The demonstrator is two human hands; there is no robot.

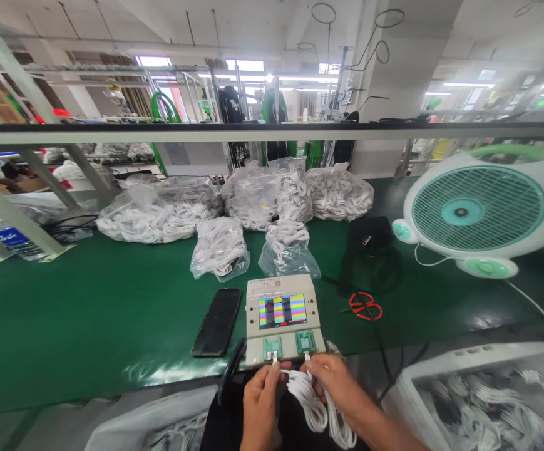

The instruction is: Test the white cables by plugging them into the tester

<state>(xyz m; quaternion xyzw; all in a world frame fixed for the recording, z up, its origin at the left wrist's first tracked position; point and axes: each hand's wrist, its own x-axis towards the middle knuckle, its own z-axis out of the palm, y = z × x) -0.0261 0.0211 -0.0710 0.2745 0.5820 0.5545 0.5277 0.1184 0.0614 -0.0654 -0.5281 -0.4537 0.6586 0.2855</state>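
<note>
A coiled white cable (pixel 307 401) hangs between my two hands at the front edge of the green table. My left hand (pixel 263 391) pinches one plug of it against the left green socket board (pixel 272 348) of a beige cable tester (pixel 281 288). At the right green board (pixel 305 341), my right hand (pixel 332 379) pinches the other plug and also has the coil in its fingers. How deep either plug sits, I cannot tell. Coloured bars fill the tester's lit screen (pixel 282 311), with red letters below them.
A black phone (pixel 216 322) lies left of the tester; red-handled scissors (pixel 365 307) lie to its right. Bags of white cables (pixel 220 247) stand behind. A fan (pixel 476 213) is at the right. Crates of cables (pixel 487 401), (pixel 173 419) flank me below the table.
</note>
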